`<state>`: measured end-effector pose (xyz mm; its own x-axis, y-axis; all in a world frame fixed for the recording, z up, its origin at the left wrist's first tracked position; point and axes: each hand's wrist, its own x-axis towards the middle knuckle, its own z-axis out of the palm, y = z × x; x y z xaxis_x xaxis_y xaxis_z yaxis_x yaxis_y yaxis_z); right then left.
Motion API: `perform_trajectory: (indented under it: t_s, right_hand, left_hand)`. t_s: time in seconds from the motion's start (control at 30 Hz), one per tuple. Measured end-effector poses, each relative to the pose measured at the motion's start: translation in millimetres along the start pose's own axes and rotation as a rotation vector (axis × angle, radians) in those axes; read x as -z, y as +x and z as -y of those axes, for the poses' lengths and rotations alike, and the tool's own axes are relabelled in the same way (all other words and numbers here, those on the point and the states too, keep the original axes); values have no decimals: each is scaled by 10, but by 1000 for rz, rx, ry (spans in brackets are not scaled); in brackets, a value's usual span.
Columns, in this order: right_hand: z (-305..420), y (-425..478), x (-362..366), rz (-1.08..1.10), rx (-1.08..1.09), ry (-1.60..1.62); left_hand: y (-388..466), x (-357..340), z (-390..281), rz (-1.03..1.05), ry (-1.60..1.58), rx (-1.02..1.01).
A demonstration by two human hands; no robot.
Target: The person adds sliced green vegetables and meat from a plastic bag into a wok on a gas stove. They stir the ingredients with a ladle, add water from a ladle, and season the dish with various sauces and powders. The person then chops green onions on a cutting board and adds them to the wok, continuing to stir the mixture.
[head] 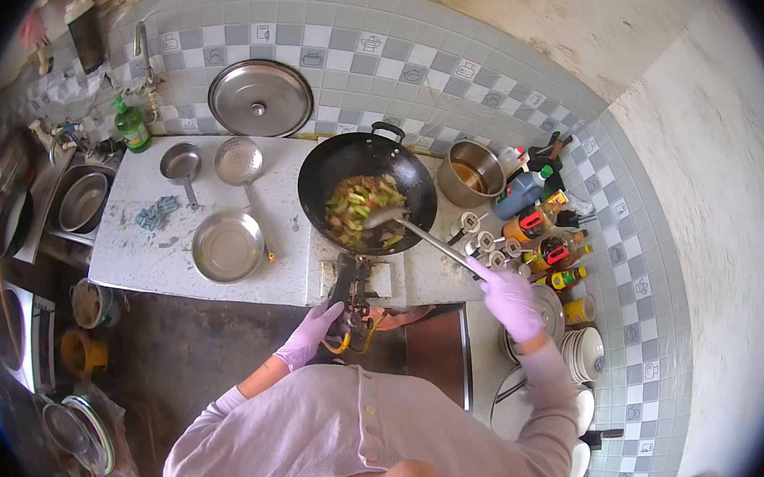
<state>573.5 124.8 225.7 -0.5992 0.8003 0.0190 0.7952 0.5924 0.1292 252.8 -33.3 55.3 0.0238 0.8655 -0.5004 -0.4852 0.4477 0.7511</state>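
A black wok (320, 173) sits over the gas stove at the middle of the counter. In it lies a mix of green vegetable pieces and what looks like browned meat (358, 203). My left hand (308, 330), in a thin lilac glove, grips the wok's long black handle (343, 282). My right hand (510, 301), gloved alike, holds a metal wok spatula (432, 241) by its handle. The spatula's blade rests among the food on the right side of the heap. Part of the stove is hidden beneath the wok.
Right of the wok stand a steel pot (471, 175) with brown liquid, seasoning jars (486, 241) and several bottles (523, 192). Plates (581, 355) are stacked farther right. On the left lie a skimmer (239, 160), a ladle (180, 162), a steel bowl (227, 246) and a cloth (157, 213). A lid (260, 98) leans against the tiles.
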Motion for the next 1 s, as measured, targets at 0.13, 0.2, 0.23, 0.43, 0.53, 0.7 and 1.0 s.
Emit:
perform_trajectory:
  t_s: [0.13,0.2,0.23,0.43,0.53,0.7,1.0]
  right_hand:
    - [134,176,-507,-93,-115,269]
    - [327,214,-718,-151,-128,368]
    - [383,208,-819,-180,-145,414]
    - [162,2,-310,1,28,122]
    - [84,-5,-367,-121,6,62]
    - [59,212,-572,38,-56,397]
    - [65,-167,360,348,-58,725]
  left_hand:
    - [91,147,133,16,11,12]
    - [110,179,179,2,1,9]
    - [119,153,175,4,0,12]
    - [5,57,130,-53,-33,-13]
    - [-58,-16,107,-74,-24,-19]
    - [-134,-56,35,-102,2,-40]
    - [22,244,8,15,27,75]
